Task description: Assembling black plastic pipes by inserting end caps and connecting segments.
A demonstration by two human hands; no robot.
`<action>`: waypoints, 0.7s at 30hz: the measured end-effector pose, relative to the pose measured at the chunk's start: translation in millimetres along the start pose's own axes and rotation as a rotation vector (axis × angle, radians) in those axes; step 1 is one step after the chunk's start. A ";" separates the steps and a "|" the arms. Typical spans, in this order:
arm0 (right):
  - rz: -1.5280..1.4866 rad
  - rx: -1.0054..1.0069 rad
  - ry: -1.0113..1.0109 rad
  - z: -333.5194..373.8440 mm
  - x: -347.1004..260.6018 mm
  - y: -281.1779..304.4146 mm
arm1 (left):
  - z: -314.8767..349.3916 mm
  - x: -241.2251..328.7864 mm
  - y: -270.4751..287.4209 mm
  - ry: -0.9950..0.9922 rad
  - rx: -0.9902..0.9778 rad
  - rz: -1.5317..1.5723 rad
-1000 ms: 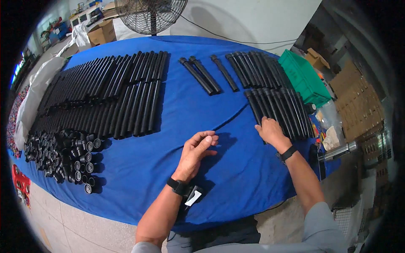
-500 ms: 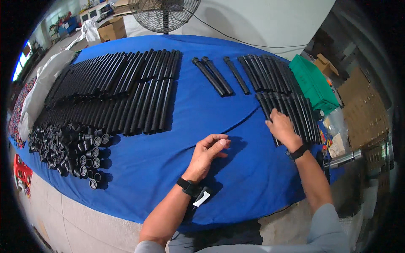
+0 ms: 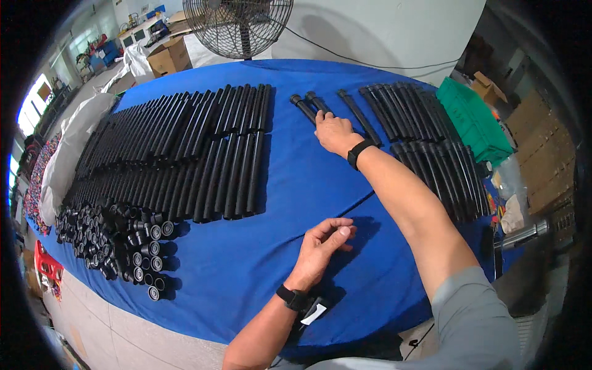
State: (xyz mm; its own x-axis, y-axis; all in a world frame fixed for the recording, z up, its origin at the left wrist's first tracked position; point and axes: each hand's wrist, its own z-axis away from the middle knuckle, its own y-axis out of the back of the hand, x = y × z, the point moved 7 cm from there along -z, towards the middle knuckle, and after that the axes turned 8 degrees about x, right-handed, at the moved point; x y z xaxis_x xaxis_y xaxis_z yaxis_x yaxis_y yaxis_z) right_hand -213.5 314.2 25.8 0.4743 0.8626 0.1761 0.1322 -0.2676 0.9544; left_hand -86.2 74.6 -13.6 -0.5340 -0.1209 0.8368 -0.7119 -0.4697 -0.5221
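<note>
My right hand point(image 3: 336, 132) reaches across the table, its fingers bent round one of two black tubes point(image 3: 300, 106) with wider capped ends. The hand hides the lower parts of both tubes. A third capped tube point(image 3: 359, 116) lies just to the right of it. Closer to me, my left hand point(image 3: 322, 250) hovers low over the blue cloth point(image 3: 246, 271), palm turned inward and fingers loosely curled apart, with nothing visible in it.
Long rows of plain black tubes point(image 3: 185, 132) fill the left side, with a heap of black caps point(image 3: 111, 240) in front. Capped tubes point(image 3: 431, 166) lie in two rows on the right, beside a green crate point(image 3: 472, 120). A fan point(image 3: 240, 28) stands behind the table.
My right hand has left the right-hand rows and moved left and away from me, onto the two separate tubes. My left hand keeps about the same pose. The view has shifted slightly.
</note>
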 end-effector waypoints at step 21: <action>0.083 -0.062 -0.150 10.8 90.6 -16.2 | 6.2 0.6 -1.5 0.037 0.004 -0.068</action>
State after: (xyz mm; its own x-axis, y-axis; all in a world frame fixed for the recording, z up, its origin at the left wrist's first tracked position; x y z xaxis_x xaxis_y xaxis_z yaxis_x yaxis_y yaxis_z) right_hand -163.2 392.1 23.7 0.6062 0.7639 0.2212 0.0358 -0.3041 0.9520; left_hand -82.6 69.8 -11.3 -0.5013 -0.0559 0.8635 -0.7452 -0.4793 -0.4636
